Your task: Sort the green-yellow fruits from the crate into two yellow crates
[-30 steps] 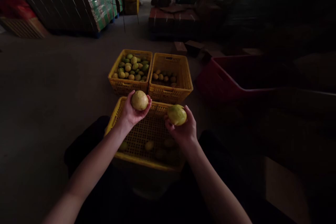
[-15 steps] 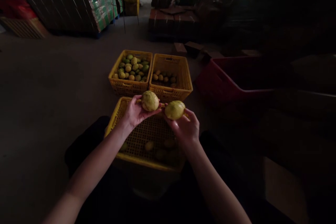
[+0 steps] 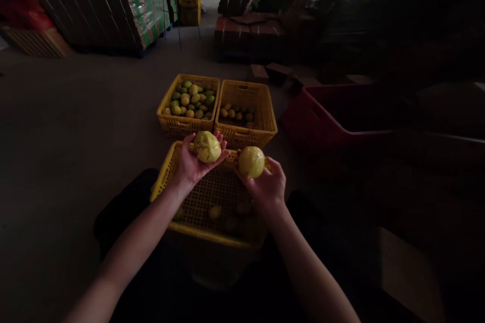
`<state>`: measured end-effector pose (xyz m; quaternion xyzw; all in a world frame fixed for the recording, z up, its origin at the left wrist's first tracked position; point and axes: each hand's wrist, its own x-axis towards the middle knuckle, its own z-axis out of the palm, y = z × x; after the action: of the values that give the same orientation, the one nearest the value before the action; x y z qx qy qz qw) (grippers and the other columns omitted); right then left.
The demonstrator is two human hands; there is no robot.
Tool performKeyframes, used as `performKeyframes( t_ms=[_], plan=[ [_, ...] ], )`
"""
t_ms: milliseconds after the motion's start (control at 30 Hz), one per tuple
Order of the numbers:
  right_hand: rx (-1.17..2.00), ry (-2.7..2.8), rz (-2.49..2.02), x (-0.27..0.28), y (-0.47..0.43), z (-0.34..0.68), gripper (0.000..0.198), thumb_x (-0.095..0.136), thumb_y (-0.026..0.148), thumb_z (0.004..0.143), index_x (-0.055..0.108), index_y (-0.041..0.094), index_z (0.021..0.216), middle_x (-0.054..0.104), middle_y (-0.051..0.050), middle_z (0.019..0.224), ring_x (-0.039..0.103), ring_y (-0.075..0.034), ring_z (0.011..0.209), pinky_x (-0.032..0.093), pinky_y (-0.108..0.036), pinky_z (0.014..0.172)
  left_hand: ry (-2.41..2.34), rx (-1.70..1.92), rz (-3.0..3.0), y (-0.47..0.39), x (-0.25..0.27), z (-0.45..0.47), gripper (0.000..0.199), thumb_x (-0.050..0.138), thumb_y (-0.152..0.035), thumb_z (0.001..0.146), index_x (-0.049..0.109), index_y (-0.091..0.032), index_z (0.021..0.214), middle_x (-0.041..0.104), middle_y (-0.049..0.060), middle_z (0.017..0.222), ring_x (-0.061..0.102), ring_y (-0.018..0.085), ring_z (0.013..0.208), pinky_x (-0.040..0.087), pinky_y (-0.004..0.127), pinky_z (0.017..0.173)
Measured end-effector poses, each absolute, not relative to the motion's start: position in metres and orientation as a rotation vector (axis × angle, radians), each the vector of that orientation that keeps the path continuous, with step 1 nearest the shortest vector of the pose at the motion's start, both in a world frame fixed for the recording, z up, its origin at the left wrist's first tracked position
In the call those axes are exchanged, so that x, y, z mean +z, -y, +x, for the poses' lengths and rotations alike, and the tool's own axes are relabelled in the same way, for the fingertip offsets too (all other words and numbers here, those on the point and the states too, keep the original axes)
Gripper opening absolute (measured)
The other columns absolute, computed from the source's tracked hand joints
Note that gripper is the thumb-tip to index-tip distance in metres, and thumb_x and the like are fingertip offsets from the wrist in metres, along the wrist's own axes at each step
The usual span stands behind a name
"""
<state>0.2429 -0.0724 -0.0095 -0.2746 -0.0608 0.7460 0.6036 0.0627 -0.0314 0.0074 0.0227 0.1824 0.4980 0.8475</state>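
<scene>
My left hand (image 3: 190, 164) cradles a lumpy yellow-green fruit (image 3: 207, 147), its thumb on one side and the fingertips showing on the other. In my right hand (image 3: 271, 184) is a second, rounder-looking yellow-green fruit (image 3: 251, 162), glossy on top. The exact kind of fruit is unclear. Both hands are above a yellow slatted crate (image 3: 204, 234) between my knees. A few similar fruits, one of them a pale fruit (image 3: 215, 212), lie in its dark bottom.
Beyond are two yellow crates side by side: the left crate (image 3: 185, 122) is piled with green and yellow fruit, the right crate (image 3: 246, 133) holds several. A red bin (image 3: 322, 121) stands to the right. Wrapped stacks (image 3: 144, 5) and brown cartons (image 3: 246, 33) are farther back.
My left hand has moved slightly left, away from the right hand. Both fruits have turned in the hands and show different sides.
</scene>
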Motion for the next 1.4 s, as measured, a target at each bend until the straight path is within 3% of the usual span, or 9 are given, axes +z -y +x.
performKeyframes(
  t_ms=[167, 300, 367, 500, 633, 867, 1200, 1400],
  plan=[
    [1.687, 0.096, -0.657, -0.012, 0.069, 0.242, 0.026, 0.065, 0.031, 0.072, 0.062, 0.018, 0.094, 0.073, -0.007, 0.087, 0.070, -0.021, 0.082, 0.060, -0.033, 0.067, -0.370, 1.011, 0.111, 0.030, 0.012, 0.064, 0.044, 0.038, -0.039, 0.090, 0.057, -0.015, 0.121, 0.069, 0.012, 0.107, 0.067, 0.026, 0.095, 0.058, 0.040, 0.076],
    [1.683, 0.123, -0.672, -0.011, 0.074, 0.243, 0.026, 0.068, 0.025, 0.066, 0.062, 0.019, 0.092, 0.073, -0.003, 0.085, 0.069, -0.018, 0.076, 0.057, -0.026, 0.059, -0.381, 0.984, 0.065, 0.031, 0.011, 0.062, 0.040, 0.045, -0.045, 0.087, 0.061, -0.016, 0.111, 0.071, 0.009, 0.090, 0.068, 0.018, 0.077, 0.057, 0.027, 0.064],
    [1.701, 0.190, -0.670, -0.009, 0.076, 0.243, 0.030, 0.068, 0.025, 0.066, 0.063, 0.019, 0.095, 0.073, -0.003, 0.089, 0.069, -0.018, 0.077, 0.057, -0.026, 0.060, -0.387, 0.991, 0.066, 0.033, 0.009, 0.061, 0.037, 0.046, -0.044, 0.086, 0.063, -0.016, 0.104, 0.070, 0.008, 0.087, 0.068, 0.019, 0.080, 0.057, 0.029, 0.068],
    [1.743, 0.239, -0.663, -0.006, 0.076, 0.241, 0.040, 0.064, 0.043, 0.069, 0.065, 0.017, 0.099, 0.073, -0.005, 0.089, 0.068, -0.018, 0.070, 0.057, -0.030, 0.057, -0.387, 0.924, 0.142, 0.035, 0.007, 0.060, 0.037, 0.044, -0.044, 0.087, 0.064, -0.015, 0.094, 0.070, 0.008, 0.086, 0.067, 0.019, 0.076, 0.056, 0.033, 0.069],
    [1.650, 0.304, -0.689, -0.007, 0.077, 0.241, 0.027, 0.062, 0.037, 0.065, 0.067, 0.018, 0.084, 0.070, -0.001, 0.075, 0.065, -0.017, 0.060, 0.054, -0.028, 0.051, -0.410, 0.910, 0.231, 0.036, 0.007, 0.061, 0.034, 0.042, -0.041, 0.088, 0.064, -0.015, 0.084, 0.067, 0.006, 0.078, 0.063, 0.016, 0.063, 0.053, 0.029, 0.060],
    [1.588, 0.730, -0.566, 0.004, 0.088, 0.241, 0.023, 0.058, 0.032, 0.058, 0.069, 0.018, 0.073, 0.066, -0.004, 0.068, 0.062, -0.019, 0.055, 0.048, -0.030, 0.044, -0.433, 0.872, 0.329, 0.037, 0.001, 0.062, 0.036, 0.038, -0.042, 0.086, 0.056, -0.017, 0.067, 0.055, 0.004, 0.057, 0.055, 0.017, 0.047, 0.045, 0.029, 0.045],
    [1.649, 0.773, -0.625, 0.002, 0.085, 0.239, 0.024, 0.056, 0.027, 0.056, 0.071, 0.016, 0.071, 0.069, -0.005, 0.069, 0.062, -0.020, 0.057, 0.051, -0.031, 0.050, -0.388, 0.930, 0.219, 0.047, 0.005, 0.074, 0.033, 0.038, -0.036, 0.087, 0.060, -0.015, 0.077, 0.063, 0.006, 0.071, 0.061, 0.015, 0.058, 0.052, 0.027, 0.055],
    [1.519, 0.459, -0.817, -0.006, 0.070, 0.239, 0.020, 0.059, 0.028, 0.060, 0.070, 0.018, 0.072, 0.070, -0.002, 0.070, 0.063, -0.017, 0.059, 0.054, -0.030, 0.053, -0.365, 1.094, -0.100, 0.046, -0.006, 0.079, 0.025, 0.046, -0.033, 0.085, 0.064, -0.016, 0.087, 0.071, 0.007, 0.087, 0.067, 0.020, 0.096, 0.055, 0.031, 0.080]
  ],
)
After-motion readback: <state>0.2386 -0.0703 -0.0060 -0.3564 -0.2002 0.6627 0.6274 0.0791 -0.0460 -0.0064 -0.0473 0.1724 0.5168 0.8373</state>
